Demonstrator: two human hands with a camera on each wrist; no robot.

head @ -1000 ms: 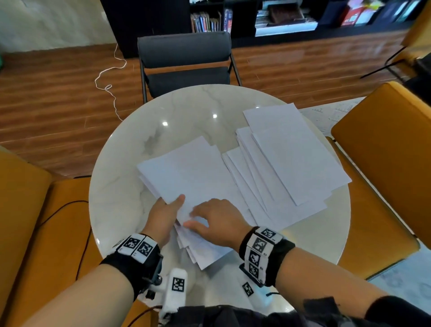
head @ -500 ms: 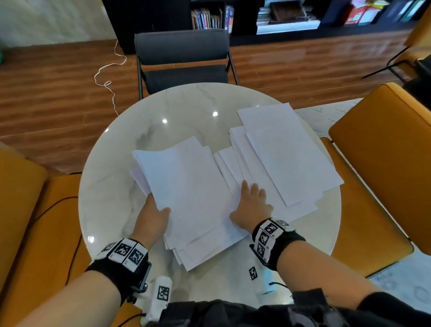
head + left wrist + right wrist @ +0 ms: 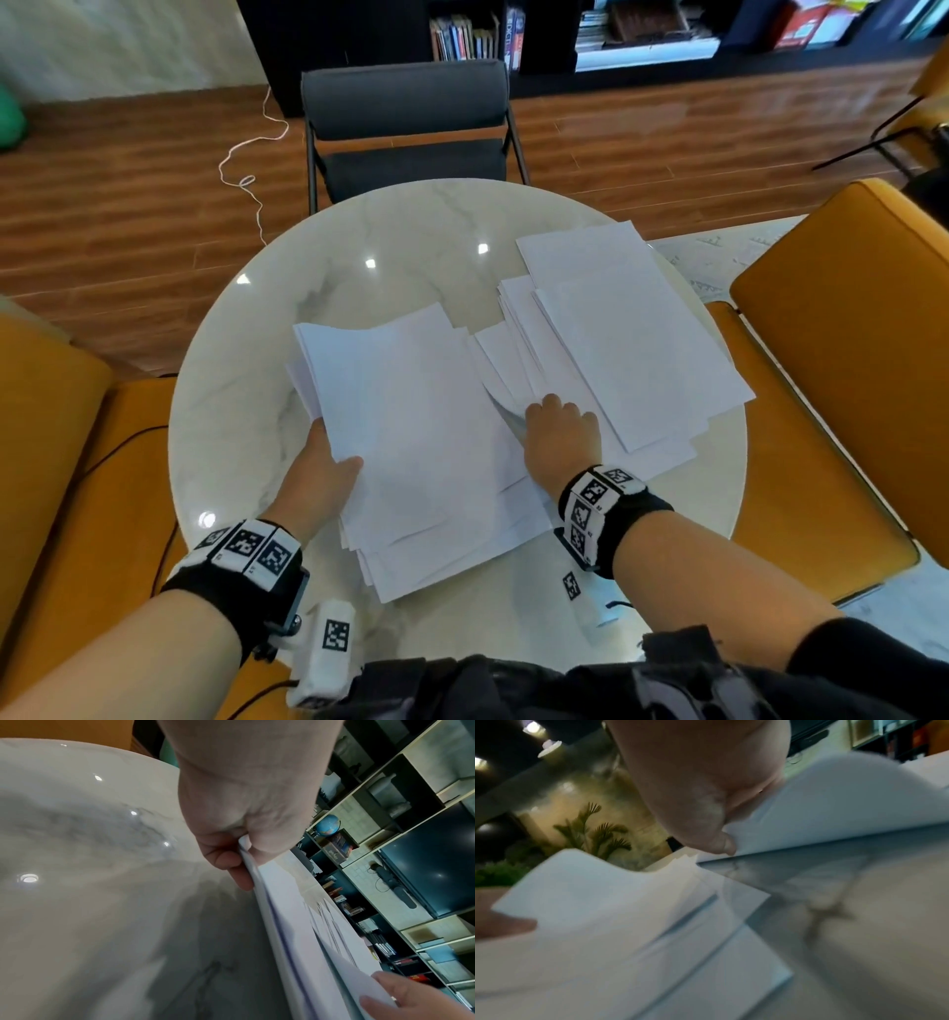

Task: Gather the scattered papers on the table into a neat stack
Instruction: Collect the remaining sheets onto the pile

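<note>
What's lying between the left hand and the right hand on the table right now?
In the head view, only paper: the gathered pile that the left hand grips by its edge spans the gap to the right hand, which grips the spread sheets.

Glossy marble-look table (image 3: 359, 246), matt white paper sheets (image 3: 411, 411), wooden plank floor (image 3: 128, 205), mustard upholstered chairs (image 3: 847, 308)

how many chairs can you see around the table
3: a grey chair beyond the table's far edge, an orange chair to its right, and orange seating to its left. More may sit outside the frame.
</note>
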